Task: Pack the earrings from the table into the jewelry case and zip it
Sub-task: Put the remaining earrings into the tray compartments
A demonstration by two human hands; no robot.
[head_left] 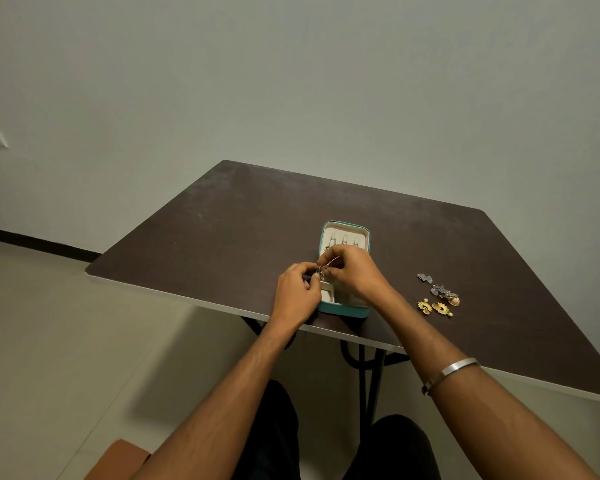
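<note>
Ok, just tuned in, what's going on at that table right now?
A person is packing earrings into an open teal jewelry case near the table's front edge. Both hands meet over it: the left hand and right hand pinch a small earring between them. Silver earrings and a gold pair lie on the table to the right, unpacked.

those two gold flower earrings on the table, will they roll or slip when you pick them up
The gold flower earrings lie flat on the table, so they probably won't roll. They look small and thin, likely light, needing a fingertip pinch. Their small beads and petal edges may snag on the silver earrings close by.
</note>
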